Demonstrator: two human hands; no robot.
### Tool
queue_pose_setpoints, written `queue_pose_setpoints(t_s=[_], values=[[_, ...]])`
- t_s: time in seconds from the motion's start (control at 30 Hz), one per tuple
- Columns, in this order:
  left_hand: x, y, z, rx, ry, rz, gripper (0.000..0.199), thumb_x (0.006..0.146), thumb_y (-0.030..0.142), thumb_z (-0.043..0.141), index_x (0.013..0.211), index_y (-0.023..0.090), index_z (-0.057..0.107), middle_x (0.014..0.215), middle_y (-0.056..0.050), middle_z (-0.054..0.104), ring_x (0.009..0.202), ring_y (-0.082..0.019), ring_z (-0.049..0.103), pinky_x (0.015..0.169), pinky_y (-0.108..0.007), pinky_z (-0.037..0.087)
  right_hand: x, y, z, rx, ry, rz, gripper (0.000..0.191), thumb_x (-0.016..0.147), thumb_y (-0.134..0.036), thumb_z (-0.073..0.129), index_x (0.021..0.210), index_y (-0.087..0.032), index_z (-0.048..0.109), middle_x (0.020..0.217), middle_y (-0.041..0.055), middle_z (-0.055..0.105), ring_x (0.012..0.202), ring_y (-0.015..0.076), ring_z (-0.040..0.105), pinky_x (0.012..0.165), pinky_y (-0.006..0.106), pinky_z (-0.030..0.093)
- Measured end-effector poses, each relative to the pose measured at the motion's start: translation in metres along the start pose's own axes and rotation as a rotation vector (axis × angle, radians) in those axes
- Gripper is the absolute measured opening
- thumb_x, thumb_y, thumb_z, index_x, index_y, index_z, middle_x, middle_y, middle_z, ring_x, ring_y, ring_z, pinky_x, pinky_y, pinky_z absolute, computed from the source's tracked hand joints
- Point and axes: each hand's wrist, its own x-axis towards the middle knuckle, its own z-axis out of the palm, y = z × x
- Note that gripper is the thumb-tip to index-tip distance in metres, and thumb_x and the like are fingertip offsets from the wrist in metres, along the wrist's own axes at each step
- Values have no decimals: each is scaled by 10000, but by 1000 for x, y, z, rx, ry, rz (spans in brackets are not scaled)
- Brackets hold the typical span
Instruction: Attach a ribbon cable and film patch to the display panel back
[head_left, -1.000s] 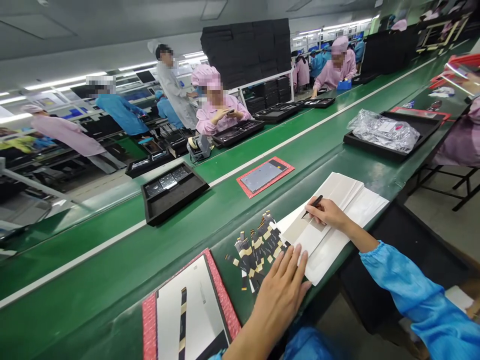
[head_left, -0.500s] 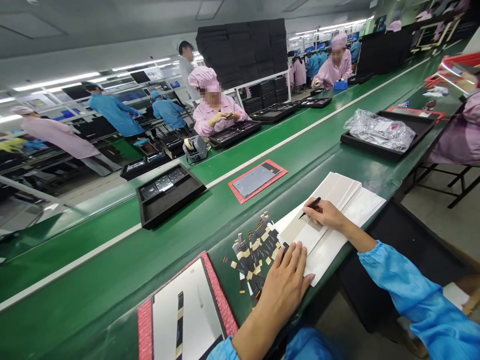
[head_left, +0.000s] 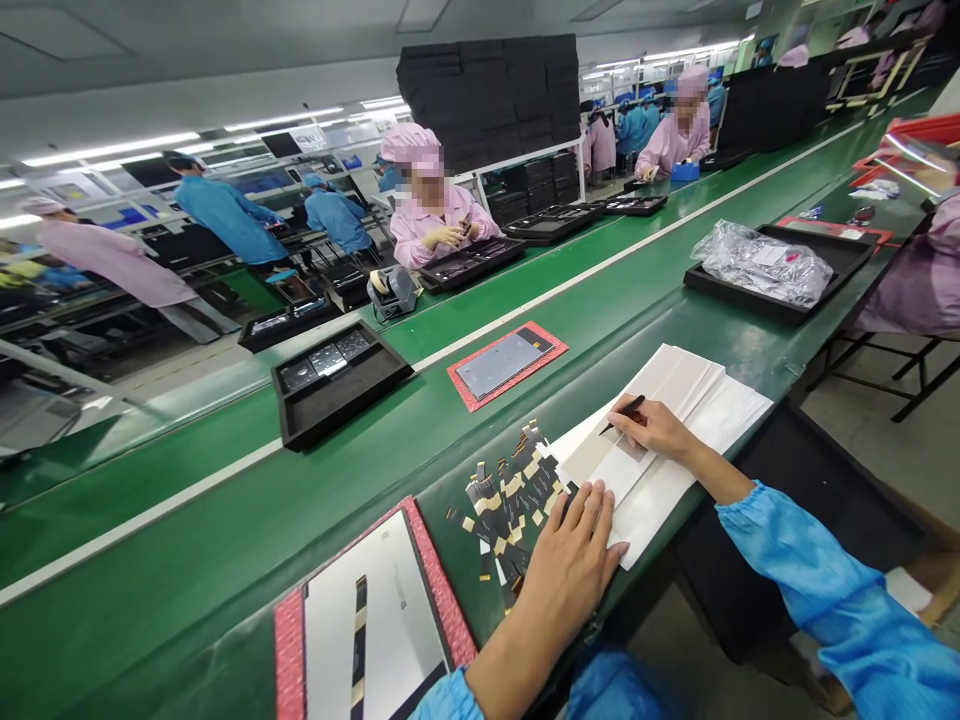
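Since the earlier frame the red-framed panel (head_left: pixel 508 364) on the belt's middle has slid a little leftward; both hands have barely shifted. At the worktop's near edge, the left hand (head_left: pixel 570 558) lies flat and open, fingers together, beside one scattered pile of black-and-gold strips (head_left: pixel 511 500). The right hand (head_left: pixel 655 428) is clamped on one black pen (head_left: pixel 623 413), its long axis pointing left, tip seemingly touching the fanned white sheets (head_left: pixel 675 440).
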Motion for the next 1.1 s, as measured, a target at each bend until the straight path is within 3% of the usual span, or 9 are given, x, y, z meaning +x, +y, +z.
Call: queue_pose_setpoints(t_s=[0.23, 0.43, 0.53, 0.63, 0.73, 0.83, 1.0, 1.1], values=[[1, 0, 0, 26, 12, 8, 546, 954, 562, 474, 1455, 351, 415, 1431, 6, 557, 1296, -207, 591, 961, -429, 642, 8, -3, -9, 172, -123, 153, 262, 844, -494, 618, 734, -257, 626, 537, -99, 677, 366, 55, 521, 376, 168, 398], [2, -4, -6, -45, -12, 14, 503, 947, 549, 501, 1403, 336, 487, 1410, -18, 582, 1282, -211, 602, 962, -426, 627, 15, -3, -23, 128, -262, 220, 201, 793, -416, 699, 725, -229, 670, 485, -90, 677, 347, 68, 562, 351, 167, 440], [16, -15, -12, -173, -42, -27, 405, 1000, 492, 437, 1339, 292, 530, 1302, -5, 672, 1186, -168, 665, 944, -376, 630, 12, -4, -24, 131, -249, 186, 160, 773, -378, 727, 720, -236, 677, 461, -101, 651, 368, 79, 577, 375, 178, 466], [47, -34, -10, -228, -16, -117, 363, 1056, 397, 331, 1327, 243, 518, 1226, 15, 715, 1109, -99, 694, 914, -284, 629, 6, -6, -22, 126, -199, 144, 148, 771, -379, 732, 723, -250, 678, 455, -111, 634, 388, 83, 575, 401, 191, 476], [83, -55, 1, -266, 36, -190, 365, 1069, 364, 292, 1338, 240, 507, 1226, 33, 717, 1099, -39, 697, 868, -190, 616, 1, -11, -21, 91, -159, 86, 123, 790, -372, 710, 735, -265, 684, 458, -115, 627, 404, 90, 578, 415, 199, 474], [106, -72, 12, -277, 27, -146, 386, 1071, 331, 244, 1329, 247, 518, 1142, 50, 754, 1058, 8, 708, 826, -134, 593, -5, -18, -19, 30, -142, -18, 107, 833, -358, 656, 765, -285, 694, 479, -113, 632, 423, 100, 591, 430, 208, 480], [112, -86, 17, -386, -22, -89, 468, 1075, 327, 160, 1230, 248, 594, 1054, 80, 778, 1053, 13, 709, 849, -152, 576, -38, -47, -11, -356, -61, -383, 127, 869, -353, 621, 756, -320, 667, 616, -87, 675, 508, 128, 620, 492, 245, 493], [114, -90, 14, -463, -54, -72, 547, 1074, 338, 119, 1102, 262, 660, 1057, 106, 774, 969, 30, 726, 818, -121, 567, -78, -82, -8, -552, -152, -564, 127, 912, -323, 581, 822, -337, 669, 621, -78, 673, 526, 146, 657, 489, 264, 504]])
